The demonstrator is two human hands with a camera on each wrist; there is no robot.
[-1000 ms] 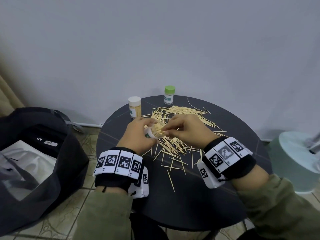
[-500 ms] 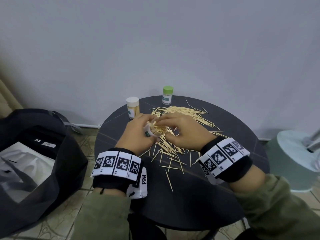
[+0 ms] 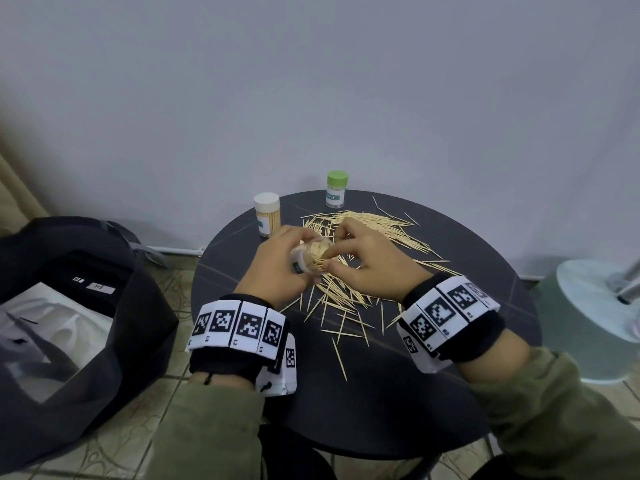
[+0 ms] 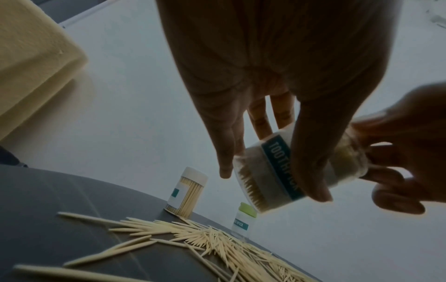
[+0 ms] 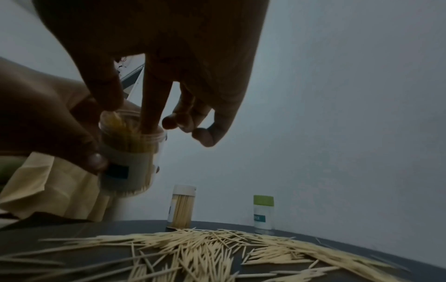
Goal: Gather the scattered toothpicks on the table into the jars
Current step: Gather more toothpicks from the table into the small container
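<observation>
While tilted, open jar (image 3: 309, 260) between both hands (tabletop clear).

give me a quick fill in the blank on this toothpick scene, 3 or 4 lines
1. The left hand grips an open jar whose label reads ____.
2. The capped jar nearest the wall has a ____ lid.
3. The other standing jar has a ____ lid.
4. The right hand has its fingertips at the held jar's ____.

Missing words: toothpick; green; white; mouth
</observation>
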